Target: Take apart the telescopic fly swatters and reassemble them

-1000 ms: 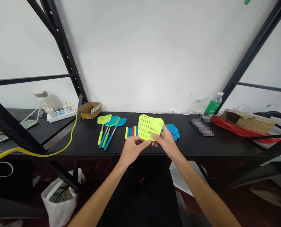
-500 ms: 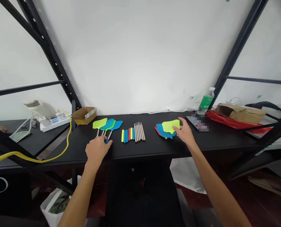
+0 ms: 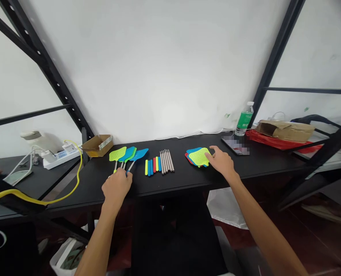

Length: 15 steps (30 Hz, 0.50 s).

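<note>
Several assembled plastic fly swatters (image 3: pixel 127 155) in lime and blue lie fanned on the black table, their heads pointing away from me. My left hand (image 3: pixel 116 188) covers their grip ends, and I cannot tell whether it grips them. To their right lie a row of loose coloured handles (image 3: pixel 152 165) and a row of thin metal rods (image 3: pixel 166 161). Further right is a stack of loose swatter heads (image 3: pixel 196 157) in lime, blue and red. My right hand (image 3: pixel 222 161) rests its fingertips on the lime head on top.
A black table (image 3: pixel 182 184) stands between black shelf uprights. A cardboard box (image 3: pixel 97 145), power strip (image 3: pixel 61 156) and yellow cable (image 3: pixel 78 172) lie left. A green-labelled water bottle (image 3: pixel 244 119), a pixelated phone (image 3: pixel 235 145) and a red bag (image 3: pixel 282 141) with cardboard lie right.
The lime head, held in both hands a second ago, now lies on the stack under my right fingertips. My left hand has moved onto the swatter grips. The view has turned slightly.
</note>
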{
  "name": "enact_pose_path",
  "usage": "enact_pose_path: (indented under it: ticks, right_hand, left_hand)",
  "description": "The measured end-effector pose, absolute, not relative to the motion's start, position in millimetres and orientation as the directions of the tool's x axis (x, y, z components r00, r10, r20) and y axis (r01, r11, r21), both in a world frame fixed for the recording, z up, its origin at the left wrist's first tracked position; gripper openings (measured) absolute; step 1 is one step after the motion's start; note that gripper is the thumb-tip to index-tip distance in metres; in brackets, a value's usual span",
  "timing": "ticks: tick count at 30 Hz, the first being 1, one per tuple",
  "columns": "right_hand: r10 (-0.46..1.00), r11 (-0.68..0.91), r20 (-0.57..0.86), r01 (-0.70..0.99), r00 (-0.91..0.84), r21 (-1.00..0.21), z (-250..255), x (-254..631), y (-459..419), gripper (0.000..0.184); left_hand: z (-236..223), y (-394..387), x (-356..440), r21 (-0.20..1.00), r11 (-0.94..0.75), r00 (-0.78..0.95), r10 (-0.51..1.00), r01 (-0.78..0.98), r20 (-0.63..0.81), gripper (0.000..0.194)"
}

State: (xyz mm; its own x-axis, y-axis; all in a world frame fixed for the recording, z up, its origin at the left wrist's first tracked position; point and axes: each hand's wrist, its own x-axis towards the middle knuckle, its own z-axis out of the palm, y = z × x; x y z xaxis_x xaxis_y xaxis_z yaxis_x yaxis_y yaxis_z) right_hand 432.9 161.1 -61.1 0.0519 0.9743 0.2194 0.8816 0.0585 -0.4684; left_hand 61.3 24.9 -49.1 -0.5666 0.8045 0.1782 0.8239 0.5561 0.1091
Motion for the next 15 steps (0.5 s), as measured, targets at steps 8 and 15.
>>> enact_pose_path:
  ticks: [8, 15]
  right_hand:
    - [0.943, 0.020, 0.310, 0.910, 0.120, -0.414, -51.0, 431.0, 153.5, 0.041]
    - [0.913, 0.400, 0.328, 0.376, -0.244, -0.836, -36.4, 407.2, 131.8, 0.043]
  left_hand:
    - [-28.6, 17.0, 86.8, 0.151, 0.494, -0.516, 0.835, 0.856, 0.191, 0.039]
    - [-24.8, 9.7, 125.4, 0.319, -0.011, -0.133, 0.895, 0.948, 0.426, 0.032]
